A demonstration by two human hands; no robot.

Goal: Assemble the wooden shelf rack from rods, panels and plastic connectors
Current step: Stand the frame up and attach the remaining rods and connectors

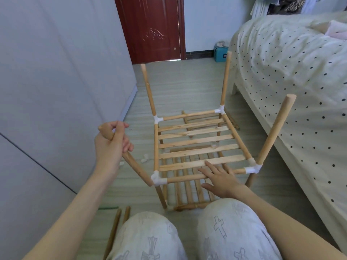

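The wooden rack stands on the floor before my knees, its slatted panel (199,151) framed by rods and white plastic connectors. My left hand (110,141) grips the near-left upright rod (138,168), which leans outward and meets the near-left connector (157,178). My right hand (219,178) rests flat, fingers straight, on the front rail and nearest slat. Three more uprights rise from the other corners: far left (148,89), far right (225,77), near right (274,132). A lower slatted shelf (187,192) shows beneath.
A bed with a dotted cover (293,76) runs along the right, close to the rack. A grey wardrobe (56,81) fills the left. Two loose rods (116,229) lie by my left knee. Small white connectors (144,157) lie on the floor. A red door (150,29) stands behind.
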